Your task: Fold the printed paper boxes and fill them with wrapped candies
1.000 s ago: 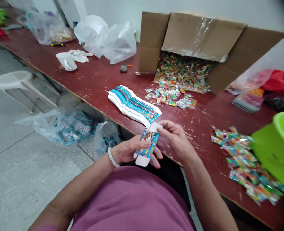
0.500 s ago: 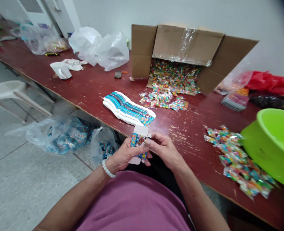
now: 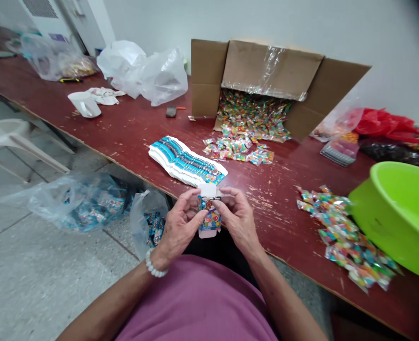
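As your left hand and right hand pinch the printed carton — long axis pointing away from you — neither lies nearer.

A white wall fills your view from 11 o'clock round to 2 o'clock, and at 11 o'clock you'll see a white door-like panel with a louvred vent above it. A long table with a scuffed dark-red top runs from 10 o'clock to 4 o'clock — the light glints softly off it. At 9 o'clock sits a white plastic stool, and at 7 o'clock there's a speckled grey terrazzo floor with thin joint lines
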The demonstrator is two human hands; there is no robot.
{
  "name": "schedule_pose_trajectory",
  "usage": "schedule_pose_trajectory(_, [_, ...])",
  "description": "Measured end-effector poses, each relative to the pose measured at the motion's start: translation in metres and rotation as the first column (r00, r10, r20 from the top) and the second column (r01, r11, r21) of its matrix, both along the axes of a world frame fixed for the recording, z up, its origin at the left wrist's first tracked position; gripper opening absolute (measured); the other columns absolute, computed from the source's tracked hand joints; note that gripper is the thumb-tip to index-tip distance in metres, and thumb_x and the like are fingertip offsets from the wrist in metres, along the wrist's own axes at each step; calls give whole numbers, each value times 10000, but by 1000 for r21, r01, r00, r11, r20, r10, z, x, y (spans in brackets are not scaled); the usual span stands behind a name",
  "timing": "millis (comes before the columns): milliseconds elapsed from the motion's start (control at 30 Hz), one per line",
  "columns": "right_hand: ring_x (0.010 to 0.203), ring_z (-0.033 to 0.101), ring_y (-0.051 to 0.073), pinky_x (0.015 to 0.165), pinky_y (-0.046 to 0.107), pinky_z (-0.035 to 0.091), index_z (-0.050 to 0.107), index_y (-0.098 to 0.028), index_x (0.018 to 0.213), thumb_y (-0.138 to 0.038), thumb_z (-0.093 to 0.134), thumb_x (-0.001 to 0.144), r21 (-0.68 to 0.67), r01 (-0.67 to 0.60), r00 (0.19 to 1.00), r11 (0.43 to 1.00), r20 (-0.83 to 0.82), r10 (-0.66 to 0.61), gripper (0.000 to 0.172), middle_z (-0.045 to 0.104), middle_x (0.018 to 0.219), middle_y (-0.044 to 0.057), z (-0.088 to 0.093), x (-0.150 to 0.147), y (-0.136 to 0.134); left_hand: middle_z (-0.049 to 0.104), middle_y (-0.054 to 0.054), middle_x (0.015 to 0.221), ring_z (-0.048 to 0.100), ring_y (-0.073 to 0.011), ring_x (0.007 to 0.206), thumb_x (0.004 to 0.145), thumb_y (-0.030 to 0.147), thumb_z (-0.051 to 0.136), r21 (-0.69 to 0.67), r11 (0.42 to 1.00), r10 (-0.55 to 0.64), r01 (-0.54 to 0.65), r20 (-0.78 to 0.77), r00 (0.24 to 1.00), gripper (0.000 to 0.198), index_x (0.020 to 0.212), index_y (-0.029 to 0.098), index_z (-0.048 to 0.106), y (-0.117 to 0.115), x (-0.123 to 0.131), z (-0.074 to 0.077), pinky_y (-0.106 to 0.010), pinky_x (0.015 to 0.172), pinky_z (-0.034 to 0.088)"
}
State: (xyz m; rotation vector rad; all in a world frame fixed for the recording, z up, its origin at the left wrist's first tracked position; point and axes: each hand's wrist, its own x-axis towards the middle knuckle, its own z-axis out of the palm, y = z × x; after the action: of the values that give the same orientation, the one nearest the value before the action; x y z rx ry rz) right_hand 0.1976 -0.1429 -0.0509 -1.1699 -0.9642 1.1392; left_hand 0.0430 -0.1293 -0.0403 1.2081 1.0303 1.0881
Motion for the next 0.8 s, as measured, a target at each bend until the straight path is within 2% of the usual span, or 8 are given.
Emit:
schedule_pose_trajectory(100, [715, 624, 145, 667, 265, 511, 673, -220, 954, -421, 732, 829, 32, -8, 1000, 999, 18, 8, 244, 704, 850, 4, -4, 2, 0, 695, -26, 960, 665, -158, 805, 785, 327, 764, -58, 995, -82, 83, 15, 997, 443, 1191, 214, 627, 1, -3, 0, -251, 712, 557])
schedule_pose_trajectory(233, [607, 563, 125, 595, 255, 483, 668, -193, 726, -447, 786, 765, -35, -64, 998, 997, 3, 64, 283, 652, 680, -11, -3, 13, 5, 681, -18, 880, 631, -152, 767, 823, 382, 733, -124, 976, -177, 178, 24, 984, 293, 1034, 188, 671, 5, -7, 1, -245, 676, 527])
schedule_pose_trajectory(367, [640, 611, 137, 598, 256, 496, 684, -226, 921, -423, 856, 688, -48, -166, 983, 985, -87, 161, 349, 687, 747, -17, 1, 19, 9, 685, -18, 895, 622, -145, 801, 861, 367, 699, -41, 978, -206, 205, -29, 978, 215, 969, 183, 674, 8, -8, -2, -242, 731, 502])
schedule_pose_trajectory(433, [681, 636, 147, 641, 269, 509, 700, -223, 952, -422, 839, 719, -31, -220, 975, 975, -41, 219, 336, 706, 785, -2, 2, 19, 8, 662, 13, 832, 604, -118, 730, 824, 346, 746, -31, 985, -170, 170, 16, 985, 247, 978, 197, 623, 9, -7, -4, -217, 684, 485])
schedule_pose_trajectory(533, [694, 639, 157, 665, 282, 512, 719, -197, 827, -429, 787, 789, 18, -194, 978, 981, 84, 192, 245, 712, 789, 24, 1, 18, 4, 648, 43, 805, 608, -100, 673, 758, 360, 815, -158, 977, -123, 146, 146, 982, 464, 1095, 229, 524, 7, -6, -6, -195, 632, 475])
schedule_pose_trajectory(600, [641, 623, 146, 623, 276, 506, 715, -206, 841, -431, 754, 825, 56, -156, 983, 986, 110, 149, 229, 701, 771, 16, -1, 16, 1, 683, -6, 875, 665, -139, 698, 795, 499, 754, -301, 914, -207, 272, 230, 951, 524, 1168, 223, 511, 5, -5, -5, -225, 621, 501])
schedule_pose_trajectory(700, [610, 614, 137, 599, 269, 501, 719, -214, 897, -435, 697, 876, 98, -186, 960, 978, 233, 159, 223, 688, 769, 14, -1, 17, -1, 701, -86, 883, 682, -177, 590, 876, 707, 499, -464, 762, -316, 452, 343, 885, 597, 1090, 157, 587, 1, -2, -6, -261, 524, 502])
schedule_pose_trajectory(800, [685, 649, 143, 672, 275, 519, 717, -199, 861, -423, 614, 936, 112, -263, 900, 958, 388, 201, 257, 698, 837, 35, 4, 19, -1, 689, -72, 781, 631, -149, 474, 932, 692, 382, -544, 736, -250, 403, 335, 908, 602, 1026, 145, 617, 0, 2, -8, -242, 451, 466])
